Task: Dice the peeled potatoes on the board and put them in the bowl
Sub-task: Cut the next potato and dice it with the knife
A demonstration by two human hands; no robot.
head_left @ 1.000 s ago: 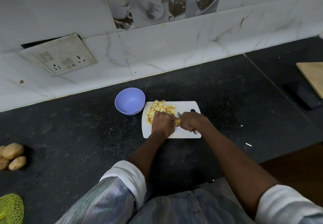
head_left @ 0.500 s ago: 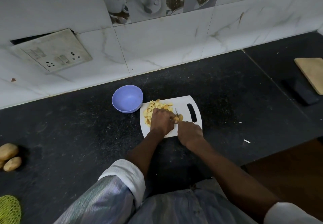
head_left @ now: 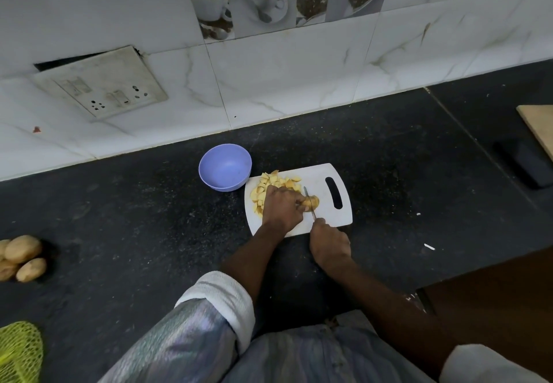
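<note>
Stretching across the whole picture is the dark stone bench (head_left: 119, 233), with a white tiled wall (head_left: 299, 77) along its back edge. A dirty switch plate (head_left: 100, 82) hangs tilted on the wall at the left.

Near the middle of the bench lies the white cutting board (head_left: 326, 224), with its dark handle slot at the right end. A purple bowl (head_left: 225, 167) stands just beside the board's back left corner, and nothing shows inside it.

Three or so brown potatoes with skin (head_left: 22, 255) sit at the left edge of the bench, and a yellow-green net bag (head_left: 18, 352) is at the front left corner. A pale wooden board (head_left: 538, 125) pokes in at the right edge.

The left hand (head_left: 282, 207) rests on the board with its fingers curled over a potato piece (head_left: 311, 202), holding it down. The right hand (head_left: 329, 243) is at the front edge of the board, and its fingers are wrapped round the handle of a small knife (head_left: 309, 204). The blade points to the back and lies against the potato piece, right next to the left fingertips.

A heap of yellow potato cubes (head_left: 270, 186) lies on the left half of the board, partly hidden under the left hand.

A tiny white scrap (head_left: 429, 246) lies on the bench to the right of the board.
</note>
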